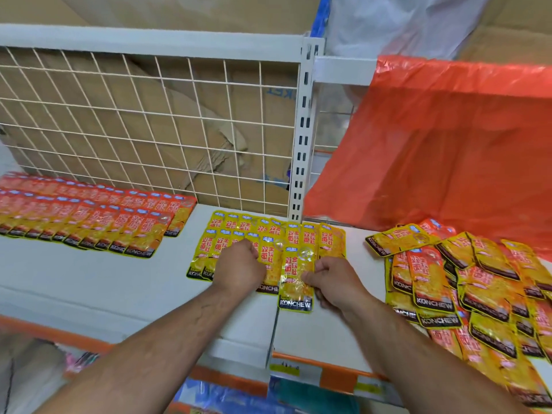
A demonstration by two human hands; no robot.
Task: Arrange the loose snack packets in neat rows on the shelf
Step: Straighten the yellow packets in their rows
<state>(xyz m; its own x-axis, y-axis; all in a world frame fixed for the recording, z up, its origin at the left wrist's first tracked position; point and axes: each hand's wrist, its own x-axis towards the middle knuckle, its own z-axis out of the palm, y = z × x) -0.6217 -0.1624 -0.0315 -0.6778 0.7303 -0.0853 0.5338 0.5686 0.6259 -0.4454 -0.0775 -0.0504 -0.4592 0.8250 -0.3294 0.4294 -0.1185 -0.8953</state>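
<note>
- A white shelf (89,279) was seen from above, with both bare forearms reaching in over its front edge.
- Two overlapping rows of yellow packets (301,234) were laid near the middle of the shelf, just in front of the slotted upright post (304,130).
- The left hand (239,265) was rested knuckles-up on the front yellow row, its fingers curled under; whether anything was pinched beneath could not be told.
- One yellow packet, the held packet (294,279), was pinched along its right edge by the thumb and curled fingers of the right hand (336,283).
- The held packet was placed at the right end of the front row, overlapping its neighbour, with its black "KONCHEW" band nearest the shelf edge and lower than the others.
- A loose pile of packets (478,294), yellow and orange-red, was heaped untidily on the right part of the shelf, at mixed angles.
- Two tidy overlapping rows of orange-red packets (89,216) were set on the left part, well apart from the yellow rows.
- A red plastic bag (433,144) was draped behind the loose pile.
- A white wire mesh panel (149,130) formed the back of the shelf, with creased cardboard (185,115) visible through it.
- An orange strip (322,366) was fixed along the shelf's front edge.
</note>
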